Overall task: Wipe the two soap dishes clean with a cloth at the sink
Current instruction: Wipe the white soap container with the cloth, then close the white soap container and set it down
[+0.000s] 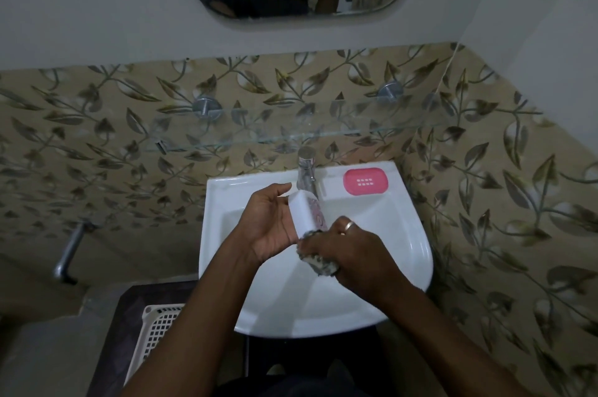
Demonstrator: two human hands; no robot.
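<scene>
A small bathroom: leaf-patterned tiles, a glass shelf [291, 134] across the middle of the frame and a white sink [291, 306] below it, with a tap [305, 170] at its back.

The left hand [268, 222] holds the white dish [305, 212] over the basin at frame centre, stood up on its edge, thumb over the top end and fingers curled behind it. The right hand [352, 254] is closed round a bunched cloth [318, 265], which it presses against the dish's lower end. The pink dish [365, 181] lies flat on the sink ledge just right of the tap, untouched, with its drain slots showing.

Both dishes look like light, rigid plastic, and probably slick if wet or soapy, so a pinch on the flat faces could slip. I would judge the safer hold to be across the short ends or along the rim, as the left hand has it now, leaving the hollow free for wiping. The cloth is soft and limp. It works best wadded, so that the fingers can push it into the corners and slots. A dropped dish would likely only clatter in the basin.
</scene>
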